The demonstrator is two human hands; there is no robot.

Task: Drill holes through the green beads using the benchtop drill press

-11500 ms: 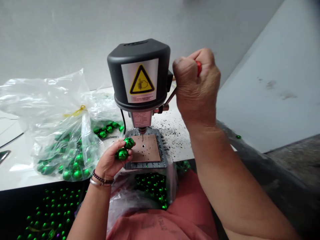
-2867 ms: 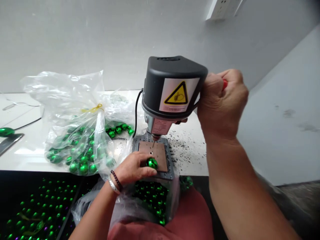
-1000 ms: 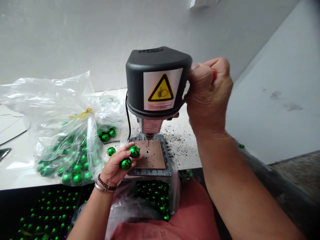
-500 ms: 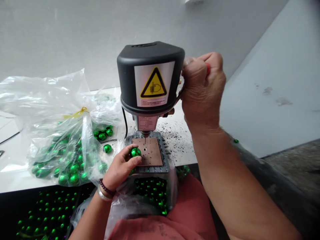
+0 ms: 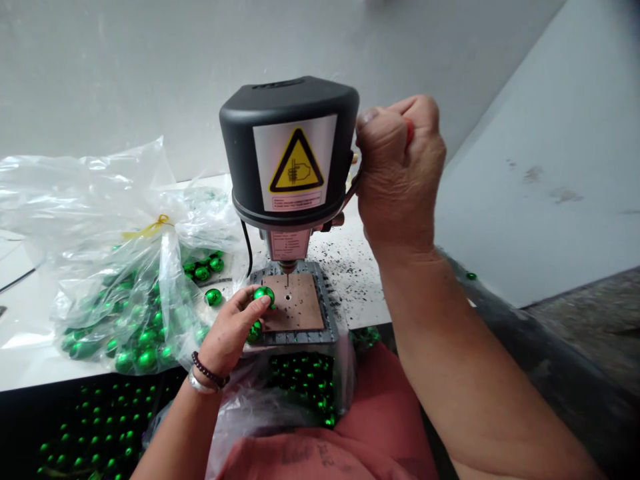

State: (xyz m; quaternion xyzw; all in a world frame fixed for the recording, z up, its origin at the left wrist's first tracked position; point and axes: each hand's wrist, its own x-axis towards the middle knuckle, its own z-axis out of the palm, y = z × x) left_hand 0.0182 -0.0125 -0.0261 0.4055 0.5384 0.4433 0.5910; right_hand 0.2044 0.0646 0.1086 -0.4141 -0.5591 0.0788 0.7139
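Observation:
My left hand (image 5: 233,327) pinches a shiny green ball ornament (image 5: 263,295) between thumb and fingers, over the left edge of a brown board (image 5: 305,303). A second green ball (image 5: 255,332) shows just below my thumb; whether the hand also grips it I cannot tell. My right hand (image 5: 403,167) is wrapped round a lever handle (image 5: 409,131) beside the black head of a drill press (image 5: 235,153); a bit of red shows between the fingers. The thin drill bit (image 5: 287,280) points down above a small hole in the board, apart from the ball.
Left of the press lies a clear plastic bag (image 5: 170,267) of green balls, tied with yellow string. One loose ball (image 5: 213,297) sits near the base. Dark shavings (image 5: 345,267) litter the white table. More balls fill a bag (image 5: 300,387) below the table edge.
My left hand has drawn the ball slightly left and back from the hole, and the second ball shows more fully. My right hand stays on the handle. The view has shifted a little.

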